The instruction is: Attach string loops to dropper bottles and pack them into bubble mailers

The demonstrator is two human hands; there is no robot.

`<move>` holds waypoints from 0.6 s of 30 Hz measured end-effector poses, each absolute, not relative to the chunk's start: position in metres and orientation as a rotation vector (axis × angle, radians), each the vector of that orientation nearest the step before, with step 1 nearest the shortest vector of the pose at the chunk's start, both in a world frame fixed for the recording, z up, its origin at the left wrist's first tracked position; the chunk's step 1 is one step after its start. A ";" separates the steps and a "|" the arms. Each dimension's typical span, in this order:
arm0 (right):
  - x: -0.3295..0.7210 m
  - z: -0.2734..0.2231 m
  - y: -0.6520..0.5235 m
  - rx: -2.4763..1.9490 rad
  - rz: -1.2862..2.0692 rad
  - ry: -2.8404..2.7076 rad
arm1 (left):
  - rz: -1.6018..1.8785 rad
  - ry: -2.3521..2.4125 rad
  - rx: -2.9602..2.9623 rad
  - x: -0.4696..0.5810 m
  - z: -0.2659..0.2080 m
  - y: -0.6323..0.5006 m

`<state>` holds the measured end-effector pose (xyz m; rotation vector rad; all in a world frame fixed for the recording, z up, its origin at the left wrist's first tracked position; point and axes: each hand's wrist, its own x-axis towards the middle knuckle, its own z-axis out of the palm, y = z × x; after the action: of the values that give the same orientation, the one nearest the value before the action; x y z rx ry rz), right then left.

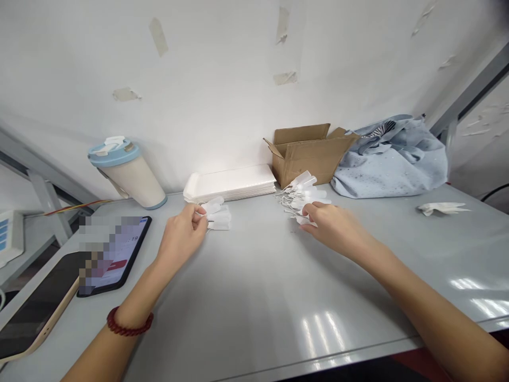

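Small white tags with thin strings lie in two groups on the grey table. My left hand (185, 228) pinches thumb and fingers together at the string end of the smaller tag group (219, 218), left of the middle. At the larger, loose pile of tags (304, 192), my right hand (328, 220) has its thumb and forefinger curled round a white tag at the pile's near edge. Part of that tag is hidden by the fingers. Behind the left group is a stack of flat white envelopes or sleeves (234, 183).
An open cardboard box (310, 159) stands behind the pile, with a light blue cloth bag (393, 164) beside it. Crumpled white paper (443, 208) lies at right. On the left are a tumbler (133, 175), a lit phone (119, 260) and a dark-screened phone (43, 302).
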<state>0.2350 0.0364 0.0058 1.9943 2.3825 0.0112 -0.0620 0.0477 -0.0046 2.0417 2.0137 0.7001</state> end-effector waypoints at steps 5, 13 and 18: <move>0.234 0.006 0.036 1.970 0.025 2.355 | 0.591 1.955 2.176 -0.056 -0.007 0.044; 0.230 0.003 0.033 1.892 -0.009 2.374 | 0.356 1.942 2.292 -0.051 -0.011 0.042; 0.227 -0.001 0.029 1.881 -0.147 2.516 | 0.518 1.887 2.282 -0.042 -0.016 0.037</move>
<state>0.2270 0.0288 -0.0012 1.8813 2.5164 -0.1472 -0.0423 0.0372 -0.0165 2.2820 1.8874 0.5179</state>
